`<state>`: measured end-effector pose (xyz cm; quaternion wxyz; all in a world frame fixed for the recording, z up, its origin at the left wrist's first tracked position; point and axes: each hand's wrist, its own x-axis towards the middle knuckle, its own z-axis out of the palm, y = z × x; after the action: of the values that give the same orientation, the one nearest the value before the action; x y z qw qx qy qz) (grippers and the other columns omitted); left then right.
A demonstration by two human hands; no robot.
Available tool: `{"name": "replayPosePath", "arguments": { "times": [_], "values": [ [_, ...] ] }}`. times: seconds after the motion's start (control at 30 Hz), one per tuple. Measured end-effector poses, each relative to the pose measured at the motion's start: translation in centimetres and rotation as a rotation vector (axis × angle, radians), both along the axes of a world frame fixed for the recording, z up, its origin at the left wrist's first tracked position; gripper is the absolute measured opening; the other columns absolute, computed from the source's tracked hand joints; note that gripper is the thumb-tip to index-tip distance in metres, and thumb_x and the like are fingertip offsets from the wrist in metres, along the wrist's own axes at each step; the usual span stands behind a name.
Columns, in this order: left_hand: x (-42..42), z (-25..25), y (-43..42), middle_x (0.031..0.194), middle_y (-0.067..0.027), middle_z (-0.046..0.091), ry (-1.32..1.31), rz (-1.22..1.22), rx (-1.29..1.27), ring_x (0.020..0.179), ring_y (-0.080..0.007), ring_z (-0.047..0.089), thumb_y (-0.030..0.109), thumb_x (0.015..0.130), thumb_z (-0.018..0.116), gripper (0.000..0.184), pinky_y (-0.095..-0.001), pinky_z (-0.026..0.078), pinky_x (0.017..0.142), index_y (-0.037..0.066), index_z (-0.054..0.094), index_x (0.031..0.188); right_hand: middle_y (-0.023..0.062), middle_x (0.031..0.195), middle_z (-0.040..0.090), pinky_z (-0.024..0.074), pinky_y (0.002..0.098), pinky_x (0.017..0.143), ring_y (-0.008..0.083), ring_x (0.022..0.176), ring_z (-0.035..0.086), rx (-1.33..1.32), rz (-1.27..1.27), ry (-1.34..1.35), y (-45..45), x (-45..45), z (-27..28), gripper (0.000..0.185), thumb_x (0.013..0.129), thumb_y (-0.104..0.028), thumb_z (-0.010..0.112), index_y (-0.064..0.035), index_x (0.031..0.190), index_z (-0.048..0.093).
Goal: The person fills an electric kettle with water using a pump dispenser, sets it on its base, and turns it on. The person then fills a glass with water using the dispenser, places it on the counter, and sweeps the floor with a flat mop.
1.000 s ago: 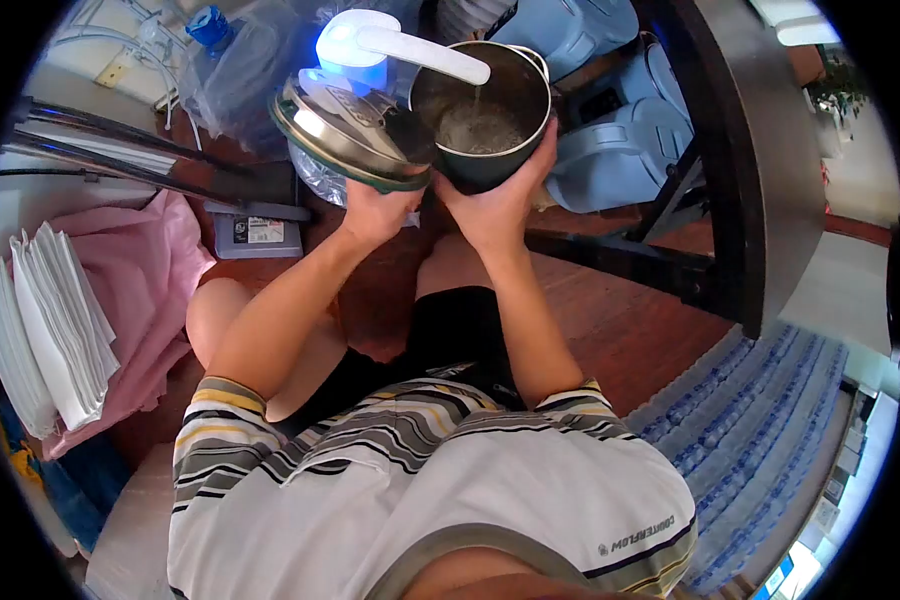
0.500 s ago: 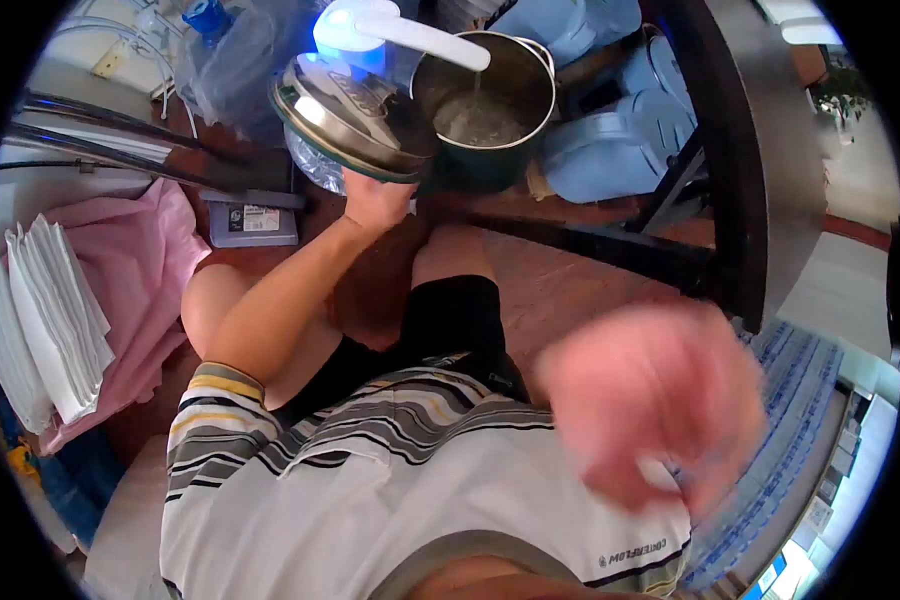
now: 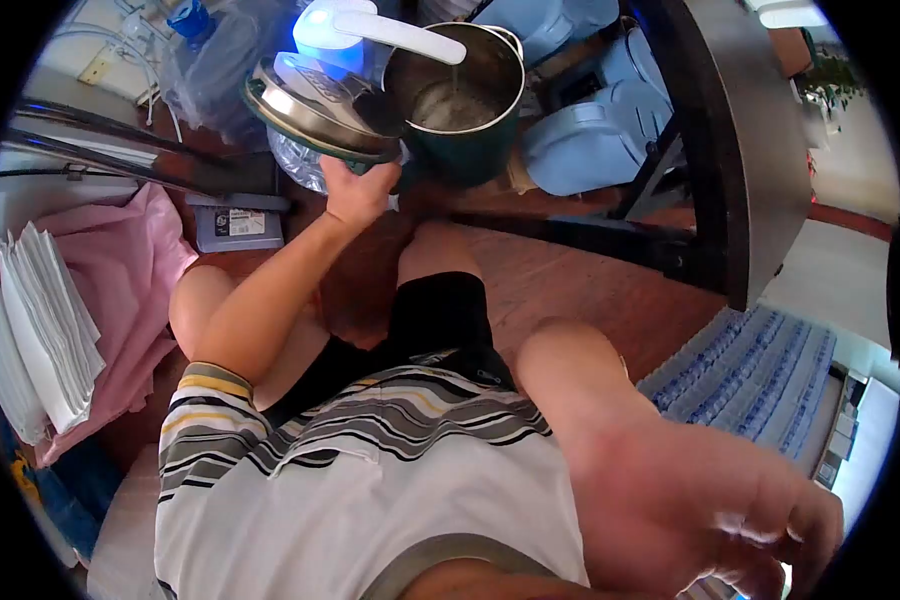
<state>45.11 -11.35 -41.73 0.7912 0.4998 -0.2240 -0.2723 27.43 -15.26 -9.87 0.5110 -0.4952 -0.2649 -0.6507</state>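
Observation:
My left hand (image 3: 358,192) grips the edge of a round, shiny metal lid (image 3: 320,118) with a dark green rim. The lid is tilted and held just left of a tall dark green pot (image 3: 467,148) with a pale rim and metal inside. Over the pot reaches the spout of a white water dispenser (image 3: 410,38), glowing blue at its base. A thin stream falls from it into water in the pot. Close to the camera at lower right is my right hand (image 3: 720,500), its fingers bent and apart, with no object visible in it; the fingertips are partly cut off.
Light blue plastic containers (image 3: 595,145) stand right of the pot, behind a dark table frame (image 3: 705,170). At left, folded white sheets (image 3: 50,325) lie by pink cloth (image 3: 135,290). A grey-purple box (image 3: 238,228) sits on the reddish floor. Blue-patterned packs (image 3: 750,370) lie at right.
My right hand has moved down and to the right, nearer the camera. My left hand still holds the lid beside the pot, and the view has shifted slightly.

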Motion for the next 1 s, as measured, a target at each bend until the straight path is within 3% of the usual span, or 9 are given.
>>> {"name": "replayPosePath", "arguments": {
  "times": [0.2, 0.3, 0.4, 0.5, 0.6, 0.77, 0.87, 0.93, 1.0],
  "values": [
    [-0.9, 1.2, -0.3, 0.064, -0.0034, 0.047, -0.452, 0.134, 0.156, 0.056, -0.0138, 0.044, 0.001, 0.083, 0.049, 0.014, -0.0281, 0.035, 0.052, 0.004, 0.048, 0.069, 0.0091, 0.105, 0.060, 0.0477, 0.0340, 0.088, 0.0220, 0.099, 0.056, -0.041, -0.617, -0.381, -0.9, 2.7, 0.4, 0.016, 0.099, -0.004, 0.046, -0.0018, 0.106, 0.060],
    [-1.0, 0.3, 0.2, 0.065, -0.0030, 0.049, -0.141, 0.063, 0.109, 0.057, -0.0136, 0.045, 0.004, 0.083, 0.051, 0.013, -0.0278, 0.035, 0.053, 0.003, 0.051, 0.070, 0.0092, 0.104, 0.060, 0.0479, 0.0318, 0.083, 0.0210, 0.096, 0.056, -0.053, 0.111, -0.001, -0.4, -0.9, 0.0, 0.016, 0.098, -0.002, 0.046, -0.0017, 0.105, 0.060],
    [-0.8, 1.4, 0.0, 0.064, -0.0022, 0.049, -0.104, 0.039, 0.119, 0.057, -0.0131, 0.045, 0.007, 0.084, 0.052, 0.015, -0.0285, 0.036, 0.053, 0.003, 0.050, 0.070, 0.0075, 0.101, 0.059, 0.0465, 0.0311, 0.078, 0.0192, 0.091, 0.055, -0.014, -0.025, -0.243, 0.5, 3.5, -0.5, 0.017, 0.096, 0.000, 0.046, -0.0031, 0.104, 0.060],
    [-0.6, 0.6, -0.2, 0.063, -0.0019, 0.049, -0.122, 0.050, 0.101, 0.057, -0.0123, 0.045, 0.008, 0.083, 0.054, 0.016, -0.0286, 0.036, 0.053, 0.003, 0.050, 0.068, 0.0090, 0.105, 0.060, 0.0493, 0.0313, 0.084, 0.0211, 0.098, 0.056, -0.007, 0.424, 0.012, -2.4, -3.0, 0.3, 0.016, 0.097, -0.003, 0.048, -0.0023, 0.106, 0.061],
    [-0.8, -0.1, -0.2, 0.063, -0.0013, 0.047, -0.248, 0.109, 0.153, 0.057, -0.0124, 0.044, 0.004, 0.083, 0.051, 0.017, -0.0290, 0.036, 0.053, 0.004, 0.047, 0.067, 0.0100, 0.108, 0.061, 0.0502, 0.0323, 0.087, 0.0222, 0.103, 0.056, -0.196, 0.375, 0.391, -1.9, -3.2, 0.5, 0.017, 0.097, -0.004, 0.049, -0.0020, 0.110, 0.061],
    [-0.5, -0.4, -0.2, 0.063, -0.0029, 0.046, -0.211, 0.065, 0.046, 0.055, -0.0148, 0.043, -0.002, 0.080, 0.052, 0.018, -0.0303, 0.036, 0.052, 0.003, 0.042, 0.066, 0.0061, 0.108, 0.061, 0.0485, 0.0275, 0.081, 0.0183, 0.106, 0.054, 0.245, 0.273, 0.109, 0.4, -1.8, 0.8, 0.014, 0.097, -0.006, 0.052, -0.0045, 0.103, 0.064],
    [-0.4, 0.5, -0.3, 0.062, -0.0040, 0.044, -0.802, 0.267, 0.081, 0.054, -0.0146, 0.041, -0.002, 0.082, 0.051, 0.019, -0.0302, 0.034, 0.052, 0.003, 0.042, 0.066, 0.0084, 0.095, 0.063, 0.0492, 0.0262, 0.069, 0.0178, 0.089, 0.060, 0.247, 0.291, 0.141, 0.5, -1.6, -1.4, 0.015, 0.096, -0.010, 0.054, -0.0016, 0.088, 0.064],
    [-1.0, 1.6, 0.2, 0.062, -0.0050, 0.048, -0.198, 0.030, 0.048, 0.056, -0.0170, 0.046, -0.003, 0.078, 0.052, 0.015, -0.0319, 0.037, 0.053, 0.004, 0.045, 0.067, 0.0092, 0.093, 0.062, 0.0497, 0.0284, 0.066, 0.0195, 0.084, 0.060, 0.091, 0.094, 0.179, -0.2, -1.3, -4.7, 0.013, 0.093, -0.013, 0.056, -0.0019, 0.090, 0.063],
    [-1.1, 0.9, -0.2, 0.063, -0.0053, 0.050, -0.134, 0.063, 0.046, 0.057, -0.0181, 0.047, -0.003, 0.077, 0.053, 0.013, -0.0323, 0.038, 0.054, 0.003, 0.046, 0.068, 0.0089, 0.098, 0.057, 0.0498, 0.0334, 0.068, 0.0230, 0.085, 0.058, -0.237, -0.286, 0.246, -2.5, 0.2, -9.8, 0.019, 0.088, -0.018, 0.060, -0.0048, 0.102, 0.061]
  ]
}}
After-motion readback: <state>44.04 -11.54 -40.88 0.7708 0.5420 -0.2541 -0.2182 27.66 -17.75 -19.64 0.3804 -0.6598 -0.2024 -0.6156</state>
